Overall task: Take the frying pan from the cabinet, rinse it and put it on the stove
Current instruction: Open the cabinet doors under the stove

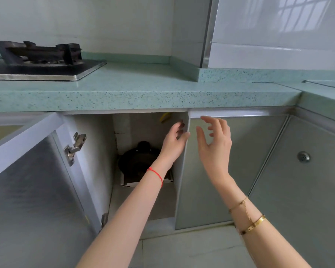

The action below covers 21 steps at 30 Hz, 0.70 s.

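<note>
— Two hands up at the cabinet: left hand curls its fingers round the edge of the right door, right hand spread wide, holding nothing.

— And a dark lidded pan sits deep inside; stove waits on the bench.

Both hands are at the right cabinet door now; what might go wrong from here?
The left hand curls its fingers round the edge of the right door; they may get pinched if it swings shut. The open left door juts out, so a knee might bump it. The dark pot sits deep inside, awkward to lift out.
</note>
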{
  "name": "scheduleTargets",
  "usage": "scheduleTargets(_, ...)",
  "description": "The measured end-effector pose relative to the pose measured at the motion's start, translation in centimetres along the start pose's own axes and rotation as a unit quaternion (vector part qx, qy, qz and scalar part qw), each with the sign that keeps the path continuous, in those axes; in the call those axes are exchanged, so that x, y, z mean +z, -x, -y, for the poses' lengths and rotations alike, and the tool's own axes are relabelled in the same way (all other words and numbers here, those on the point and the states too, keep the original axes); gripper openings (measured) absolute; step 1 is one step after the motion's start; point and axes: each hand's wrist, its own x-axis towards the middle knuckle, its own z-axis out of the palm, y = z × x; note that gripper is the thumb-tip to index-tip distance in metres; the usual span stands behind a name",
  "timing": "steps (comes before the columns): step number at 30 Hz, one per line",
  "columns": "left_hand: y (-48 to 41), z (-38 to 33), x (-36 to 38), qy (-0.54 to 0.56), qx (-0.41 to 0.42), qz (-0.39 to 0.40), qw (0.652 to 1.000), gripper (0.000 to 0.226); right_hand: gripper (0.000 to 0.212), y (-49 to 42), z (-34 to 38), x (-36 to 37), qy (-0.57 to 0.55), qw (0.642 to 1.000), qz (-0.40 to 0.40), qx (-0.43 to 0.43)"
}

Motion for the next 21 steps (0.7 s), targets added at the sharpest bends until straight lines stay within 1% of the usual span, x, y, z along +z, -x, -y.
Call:
scheduleTargets(5, -1.1, -0.5, 1.0, 0.009, -0.002, 0.024, 1.0, 0.041, 0.027, -0.8, -0.3, 0.8, 0.009, 1.0, 0.0, 0.006)
scheduleTargets(9, -1.6, -0.2, 0.7, -0.007, 0.007, 0.005, 1.0, 0.038, 0.028, -1.0, -0.1, 0.8, 0.012, 1.0, 0.005, 0.007)
scheduleTargets(16, 0.0, 1.3, 0.4, -0.006, 0.042, 0.006, 0.999, 0.025, 0.027, -0.9, 0.8, -0.7, 0.009, 1.0, -0.002, -0.007)
scheduleTargets(19, 1.5, 1.2, 0.6, 0.001, 0.054, 0.024, 0.998, 0.029, 0.027, -0.7, 1.4, -1.5, 0.015, 0.999, 0.006, -0.031)
scheduleTargets(21, 2.5, 1.0, 0.7, 0.011, 0.059, 0.045, 0.997, 0.028, 0.024, -0.4, 1.7, -2.2, 0.027, 0.999, 0.01, -0.039)
